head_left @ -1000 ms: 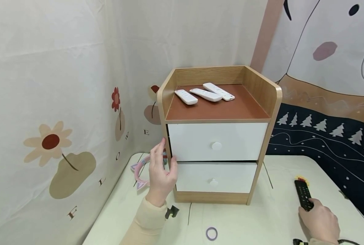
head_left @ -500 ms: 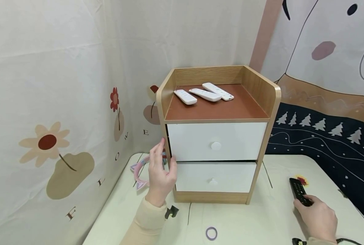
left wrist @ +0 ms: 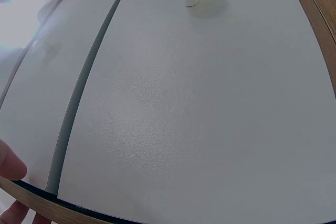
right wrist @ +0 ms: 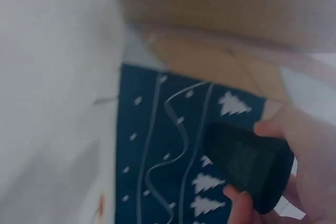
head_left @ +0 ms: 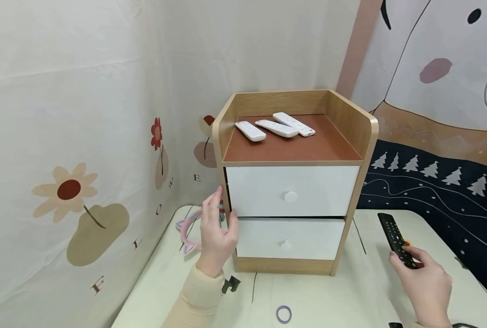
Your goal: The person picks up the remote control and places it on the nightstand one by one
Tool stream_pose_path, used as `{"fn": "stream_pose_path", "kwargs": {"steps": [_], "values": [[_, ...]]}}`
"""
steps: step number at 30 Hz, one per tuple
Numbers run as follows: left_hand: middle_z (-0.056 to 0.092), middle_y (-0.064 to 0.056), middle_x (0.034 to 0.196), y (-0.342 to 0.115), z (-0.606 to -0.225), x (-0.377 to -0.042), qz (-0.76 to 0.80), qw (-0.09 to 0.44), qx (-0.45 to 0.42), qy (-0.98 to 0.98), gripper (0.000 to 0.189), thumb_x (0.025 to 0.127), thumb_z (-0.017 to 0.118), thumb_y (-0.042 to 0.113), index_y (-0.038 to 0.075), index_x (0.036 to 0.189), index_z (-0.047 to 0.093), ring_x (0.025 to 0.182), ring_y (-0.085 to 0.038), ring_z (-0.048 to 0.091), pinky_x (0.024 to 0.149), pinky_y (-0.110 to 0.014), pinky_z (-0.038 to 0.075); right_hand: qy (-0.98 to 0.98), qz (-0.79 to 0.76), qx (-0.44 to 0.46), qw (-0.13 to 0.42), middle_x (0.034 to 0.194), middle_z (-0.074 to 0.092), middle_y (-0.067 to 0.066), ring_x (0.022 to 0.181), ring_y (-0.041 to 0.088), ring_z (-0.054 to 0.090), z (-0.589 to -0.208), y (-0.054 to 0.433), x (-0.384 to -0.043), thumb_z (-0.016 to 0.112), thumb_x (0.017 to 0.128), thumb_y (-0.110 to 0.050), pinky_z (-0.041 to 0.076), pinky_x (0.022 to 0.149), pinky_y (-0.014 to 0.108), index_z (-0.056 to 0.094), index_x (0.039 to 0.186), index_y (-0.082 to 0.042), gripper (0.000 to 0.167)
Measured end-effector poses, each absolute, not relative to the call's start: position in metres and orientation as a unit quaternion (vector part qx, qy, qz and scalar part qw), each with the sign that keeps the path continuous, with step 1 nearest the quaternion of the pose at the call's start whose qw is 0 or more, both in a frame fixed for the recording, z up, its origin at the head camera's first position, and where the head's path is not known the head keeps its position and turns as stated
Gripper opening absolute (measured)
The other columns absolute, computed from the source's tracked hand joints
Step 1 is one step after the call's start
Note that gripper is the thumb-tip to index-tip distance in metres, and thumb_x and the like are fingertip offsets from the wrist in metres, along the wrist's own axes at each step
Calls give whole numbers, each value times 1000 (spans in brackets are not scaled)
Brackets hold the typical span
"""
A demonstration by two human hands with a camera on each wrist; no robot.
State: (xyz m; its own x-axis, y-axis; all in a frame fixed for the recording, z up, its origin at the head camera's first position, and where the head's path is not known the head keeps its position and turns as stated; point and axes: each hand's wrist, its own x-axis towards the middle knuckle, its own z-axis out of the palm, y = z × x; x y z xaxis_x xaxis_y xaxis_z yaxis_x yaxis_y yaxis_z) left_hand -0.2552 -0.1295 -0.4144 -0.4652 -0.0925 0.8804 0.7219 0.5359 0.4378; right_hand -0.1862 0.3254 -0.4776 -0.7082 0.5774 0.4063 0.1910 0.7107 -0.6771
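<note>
In the head view my right hand [head_left: 425,282] grips the lower end of a black remote control [head_left: 396,239], its far end tilted up toward the cabinet. The right wrist view shows the same remote [right wrist: 247,163], blurred, between thumb and fingers. My left hand [head_left: 216,232] rests with straight fingers along the left side of a small wooden cabinet [head_left: 284,265], thumb at the edge of its front. Two white drawers with round knobs fill that front, the upper drawer [head_left: 260,191] above the lower drawer [head_left: 260,237]. Three white remotes [head_left: 282,128] lie on the brown top.
Behind my left hand lies a pink cat-ear headband [head_left: 185,232]. A purple ring [head_left: 283,314] is on the white tabletop [head_left: 309,296] in front of the cabinet. A small red and yellow item [head_left: 408,243] shows partly behind the black remote. Printed cloth walls [head_left: 104,91] stand around the table.
My right hand has lifted the black remote off the table and brought it left, uncovering then partly hiding the red and yellow item. My left hand stays at the cabinet's side.
</note>
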Motion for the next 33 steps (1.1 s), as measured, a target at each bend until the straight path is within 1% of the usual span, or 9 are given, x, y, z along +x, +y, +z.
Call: {"fn": "stream_pose_path", "kwargs": {"steps": [1, 3, 6, 8, 12, 15, 20, 29, 33], "values": [[56, -25, 147, -129, -415, -255, -432, 472, -213, -738, 70, 100, 64, 5, 4, 167, 43, 116, -32, 61, 90, -32, 52, -862, 317, -216, 332, 111, 82, 27, 64, -13, 59, -474, 322, -184, 84, 88, -31, 35, 63, 17, 80, 121, -4, 42], [56, -25, 147, -129, -415, -256, -431, 477, -217, -735, 70, 99, 64, 3, 4, 167, 43, 116, -33, 61, 90, -31, 51, -842, 337, -207, 366, 85, 85, 1, 61, -30, 40, -466, 317, -180, 87, 86, -29, 31, 60, 10, 82, 117, -7, 38], [57, -27, 146, -130, -416, -258, -421, 490, -224, -730, 72, 98, 64, 1, 3, 166, 43, 115, -33, 61, 91, -28, 51, -812, 368, -191, 411, 77, 65, -42, 63, -33, 43, -451, 307, -176, 89, 85, -23, 34, 59, 4, 83, 115, -7, 34], [57, -27, 144, -130, -416, -259, -415, 499, -228, -725, 73, 96, 65, -1, 2, 166, 44, 114, -33, 61, 91, -26, 50, -793, 384, -180, 438, 83, 48, -58, 67, -30, 47, -440, 301, -172, 90, 85, -20, 36, 60, 1, 83, 115, -5, 34], [57, -27, 144, -129, -417, -259, -415, 501, -228, -724, 73, 96, 64, -1, 3, 166, 44, 112, -32, 61, 90, -26, 50, -761, 397, -160, 488, 96, 53, -54, 80, -20, 50, -417, 286, -166, 91, 84, -14, 39, 72, -2, 83, 116, -3, 35], [57, -27, 145, -130, -417, -258, -416, 497, -226, -727, 72, 97, 64, 0, 3, 166, 44, 113, -33, 61, 90, -25, 50, -737, 414, -151, 513, 103, 58, -49, 87, -12, 52, -400, 276, -159, 91, 84, -10, 41, 81, 2, 82, 119, -2, 36], [56, -26, 147, -130, -416, -258, -420, 486, -221, -734, 71, 99, 64, 3, 4, 167, 43, 117, -33, 61, 92, -27, 50, -705, 442, -101, 545, 114, 69, -37, 95, -9, 63, -376, 265, -148, 88, 85, 0, 49, 91, 5, 80, 121, 4, 38], [55, -26, 148, -129, -415, -257, -430, 470, -214, -741, 71, 100, 64, 6, 5, 167, 42, 125, -35, 59, 93, -38, 51, -669, 478, 70, 564, 122, 82, -12, 116, -1, 77, -337, 243, -148, 84, 75, 16, 55, 95, 7, 73, 109, 21, 36], [55, -26, 148, -128, -414, -256, -429, 471, -217, -740, 71, 100, 64, 5, 5, 167, 42, 127, -35, 59, 94, -40, 52, -690, 454, 130, 548, 121, 81, -16, 115, -4, 76, -318, 236, -153, 85, 73, 17, 54, 93, 6, 75, 107, 19, 35]]}}
